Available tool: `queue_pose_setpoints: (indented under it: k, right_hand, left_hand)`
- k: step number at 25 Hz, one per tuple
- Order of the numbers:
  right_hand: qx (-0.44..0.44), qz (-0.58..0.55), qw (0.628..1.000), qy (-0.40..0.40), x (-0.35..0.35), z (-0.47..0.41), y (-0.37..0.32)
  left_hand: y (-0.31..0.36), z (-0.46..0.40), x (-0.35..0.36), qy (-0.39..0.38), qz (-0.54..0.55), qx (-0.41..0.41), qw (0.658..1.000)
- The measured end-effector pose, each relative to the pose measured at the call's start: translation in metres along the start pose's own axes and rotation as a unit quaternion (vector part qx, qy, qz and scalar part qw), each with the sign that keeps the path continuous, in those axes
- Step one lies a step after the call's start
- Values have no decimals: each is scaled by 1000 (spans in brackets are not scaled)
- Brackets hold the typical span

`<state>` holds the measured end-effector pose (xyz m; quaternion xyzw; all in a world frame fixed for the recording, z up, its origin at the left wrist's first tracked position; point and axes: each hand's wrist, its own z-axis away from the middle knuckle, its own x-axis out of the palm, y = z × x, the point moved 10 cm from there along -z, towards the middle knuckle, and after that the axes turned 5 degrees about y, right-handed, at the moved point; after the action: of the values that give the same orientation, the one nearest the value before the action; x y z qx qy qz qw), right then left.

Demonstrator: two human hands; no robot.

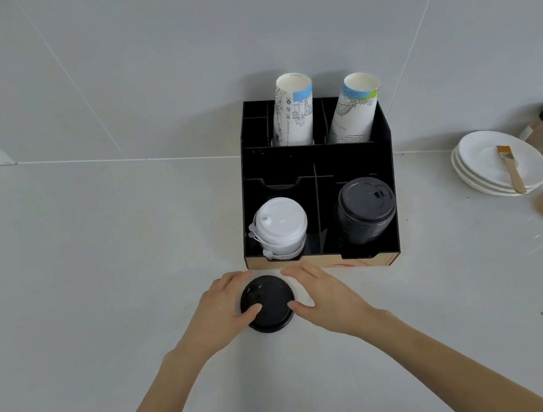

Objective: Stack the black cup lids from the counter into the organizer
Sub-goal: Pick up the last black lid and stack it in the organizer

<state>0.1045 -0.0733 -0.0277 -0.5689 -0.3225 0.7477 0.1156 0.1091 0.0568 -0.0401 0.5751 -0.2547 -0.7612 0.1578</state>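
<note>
Lids (267,305), black, apparently a small stack of two or more, resting on the counter (102,297) just in front of the organizer (312,162). Left hand (223,307) and right hand (321,294) cupped around the stack from either side, thumbs on the near rim, other fingers curled round the far edge and held loosely together. Contact evident; no lift evident, no firm pinch confirmed.

Organizer noted: black lid stack (366,212) already tall in the front right slot, leaning slightly; white lids (280,229) in the front left slot; paper cups (293,109) tilted in the rear slots.

Risks, as judged:
- Slippage of the lower lid if grip taken on the top lid only; cause, loose nesting and offset rims.
- Toppling of the tall black stack on placement; cause, existing lean and added height.
- Misplacement into the white slot; cause, nearer position to the hands.
- Knock against the organizer's front edge on the lift; cause, close proximity.

Plates (496,169) and brush (511,170) well apart to the right; no hazard expected.
</note>
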Motion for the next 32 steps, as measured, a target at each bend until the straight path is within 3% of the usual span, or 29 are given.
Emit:
queue_pose_setpoints:
  k: [7, 15, 22, 32]
  right_hand:
    - [-4, 28, 999, -46, 34, -4, 4]
    - [-8, 24, 999, -28, 37, -5, 5]
    - [-14, -4, 1000, -8, 23, 8, 4]
    - [-24, -71, 992, 103, -28, 29, -2]
  left_hand:
    - [-23, 5, 21, -26, -8, -25, 999]
    - [-18, 7, 25, -14, -19, -13, 1000]
    - [-3, 14, 23, -15, 43, 4, 999]
    - [27, 23, -11, 93, 140, 27, 985]
